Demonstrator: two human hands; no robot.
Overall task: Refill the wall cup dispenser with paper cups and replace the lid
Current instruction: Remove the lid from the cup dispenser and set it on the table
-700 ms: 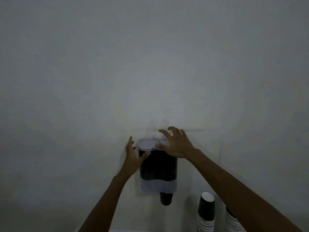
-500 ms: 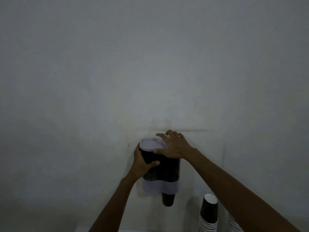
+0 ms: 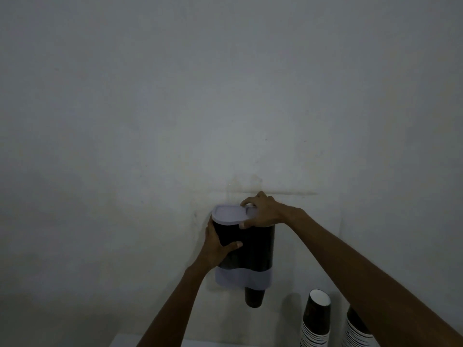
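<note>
A dark cup dispenser (image 3: 253,246) with a pale lower band hangs on the wall, low and centre. A dark paper cup (image 3: 254,298) pokes out of its bottom. A pale lid (image 3: 229,214) lies on its top. My left hand (image 3: 216,244) clasps the dispenser's left side, thumb across the front. My right hand (image 3: 263,212) grips the lid's right end, fingers over the back edge and thumb under the front rim. Two stacks of dark paper cups, one (image 3: 317,319) and another (image 3: 355,329), stand at the bottom right; my right forearm partly hides the second.
The plain grey wall (image 3: 225,96) fills most of the view. A pale surface edge (image 3: 125,340) shows at the bottom beneath my left forearm. The room is dim.
My left hand slid down from beside the lid and closed around the dispenser body. My right hand went from hovering spread over the lid to pinching its right end.
</note>
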